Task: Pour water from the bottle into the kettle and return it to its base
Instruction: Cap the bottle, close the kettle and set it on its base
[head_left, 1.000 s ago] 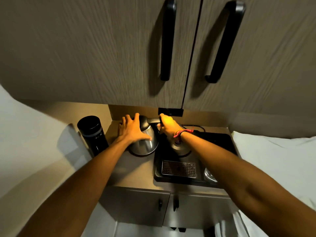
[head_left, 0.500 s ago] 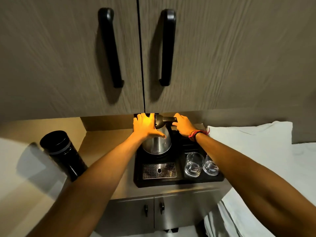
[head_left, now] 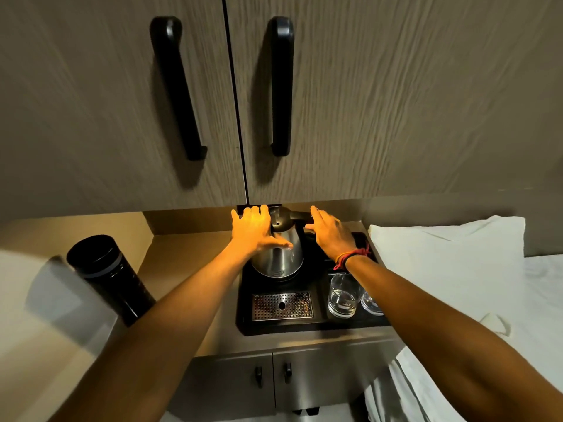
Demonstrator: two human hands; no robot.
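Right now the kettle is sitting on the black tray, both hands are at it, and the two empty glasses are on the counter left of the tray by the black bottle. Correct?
Not quite. In the head view the two glasses stand on the black tray itself, at its right side, not by the black bottle. The rest holds: the kettle sits on the tray, the left hand against its body and the right hand at its handle.

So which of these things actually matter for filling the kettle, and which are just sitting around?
Part of the job:
- kettle, steel, standing on the black tray
- black bottle, left on the counter
- left hand on the kettle's side
- right hand open by its handle

Just lying about:
- two glasses
- metal drip grate
- white pillow
- cupboard doors above
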